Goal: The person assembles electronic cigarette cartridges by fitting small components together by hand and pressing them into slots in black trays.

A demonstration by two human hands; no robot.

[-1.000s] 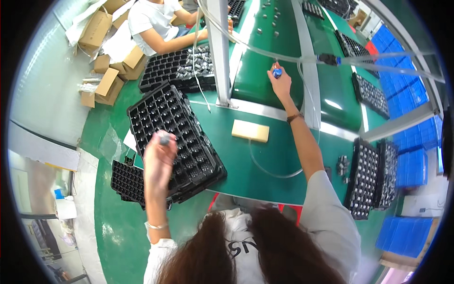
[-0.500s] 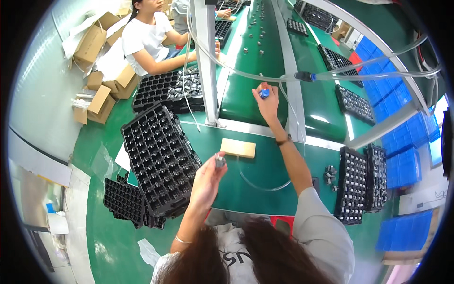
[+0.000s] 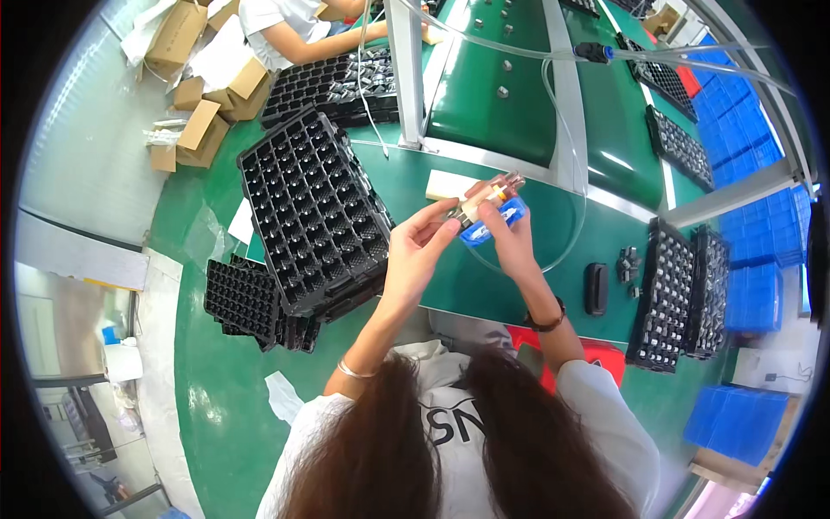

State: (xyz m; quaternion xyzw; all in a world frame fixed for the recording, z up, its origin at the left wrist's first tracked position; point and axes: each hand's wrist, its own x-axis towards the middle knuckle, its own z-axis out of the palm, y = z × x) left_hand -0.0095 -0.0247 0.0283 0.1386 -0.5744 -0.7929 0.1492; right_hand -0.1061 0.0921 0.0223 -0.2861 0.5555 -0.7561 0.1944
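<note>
Both hands meet above the green table (image 3: pixel 553 298). My right hand (image 3: pixel 512 238) is closed round a hand tool (image 3: pixel 486 199) with a blue body, a pale yellowish barrel and a shiny metal end; its exact kind is unclear. My left hand (image 3: pixel 419 246) pinches a small metal part (image 3: pixel 461 218) against the near end of that tool, and the fingers partly hide it. Just behind the hands lies a pale yellow block (image 3: pixel 445 184). Left of my left hand, a black tray (image 3: pixel 316 212) with rows of pockets rests at a tilt on a stack.
A metal post (image 3: pixel 405 78) and clear hose (image 3: pixel 553 104) stand before the green conveyor (image 3: pixel 484 112), which carries small metal parts. At right are a black oblong object (image 3: pixel 596 288), loose parts (image 3: pixel 628 264) and filled trays (image 3: pixel 664 294). A co-worker's arm (image 3: pixel 333 45) shows far left.
My right hand has come back from over the conveyor with the tool. My left hand has moved right and forward to meet it, bringing the small metal part. The view has shifted.
</note>
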